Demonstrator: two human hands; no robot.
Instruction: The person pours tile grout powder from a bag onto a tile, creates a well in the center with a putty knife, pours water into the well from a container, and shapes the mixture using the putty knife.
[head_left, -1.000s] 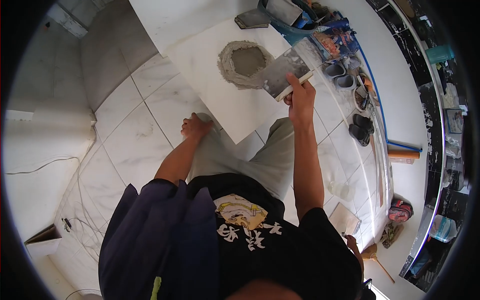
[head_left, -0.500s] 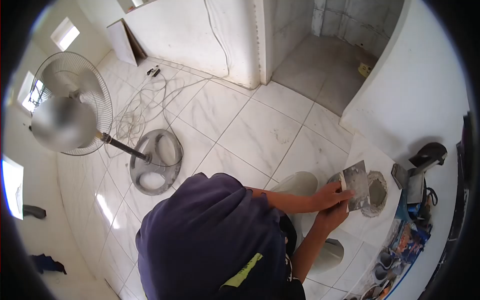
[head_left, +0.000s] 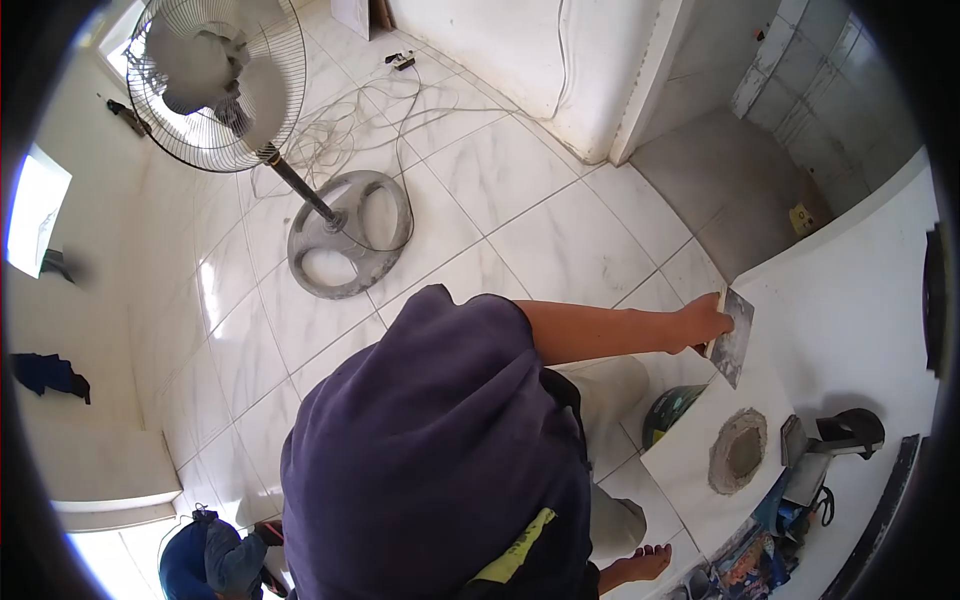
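My left hand [head_left: 705, 324] grips a flat rectangular steel trowel [head_left: 734, 340], its plate smeared grey, beside the lower edge of the white wall on the right. A white tile [head_left: 690, 455] with a rough round hole [head_left: 741, 452] lies below it. Away from the trowel, low in the view by my bent knee [head_left: 620, 518], my right hand [head_left: 640, 568] hangs with its short-looking fingers apart and nothing visible in it. Partly under the tile edge sits a dark green round container [head_left: 668, 412].
A standing fan [head_left: 345, 235] with loose cable [head_left: 330, 130] stands upper left. Tools and a dark handled item [head_left: 850, 432] lie along the right wall, near colourful bags [head_left: 745, 565]. A grey-floored doorway [head_left: 730, 180] opens upper right. A blue-grey bundle [head_left: 205, 555] is lower left.
My right hand has let go of the trowel and dropped back towards my knee. My left hand has carried the trowel away from beside the hole towards the doorway side. The whole view has shifted.
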